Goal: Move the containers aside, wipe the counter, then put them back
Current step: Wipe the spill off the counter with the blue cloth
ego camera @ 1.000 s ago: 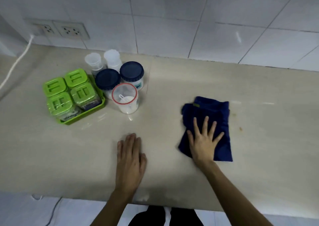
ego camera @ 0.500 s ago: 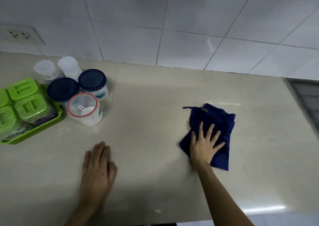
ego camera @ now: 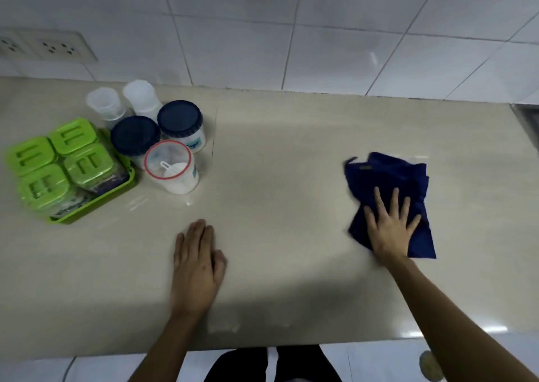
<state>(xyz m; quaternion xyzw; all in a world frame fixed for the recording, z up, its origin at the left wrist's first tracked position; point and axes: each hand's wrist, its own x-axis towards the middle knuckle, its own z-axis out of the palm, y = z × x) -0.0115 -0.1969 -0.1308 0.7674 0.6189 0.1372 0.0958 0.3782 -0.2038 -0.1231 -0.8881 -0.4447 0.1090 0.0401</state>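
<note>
Two hands flat on beige counter (ego camera: 291, 154).

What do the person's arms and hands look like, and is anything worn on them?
Both are bare: the left hand and right hand show no gloves, rings, watch or bracelets, and no sleeves cover the forearms within view. Nails look short and plain.

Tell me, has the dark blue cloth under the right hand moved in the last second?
Yes. The dark blue cloth has slid right, farther from the red-rimmed clear jar.
</note>
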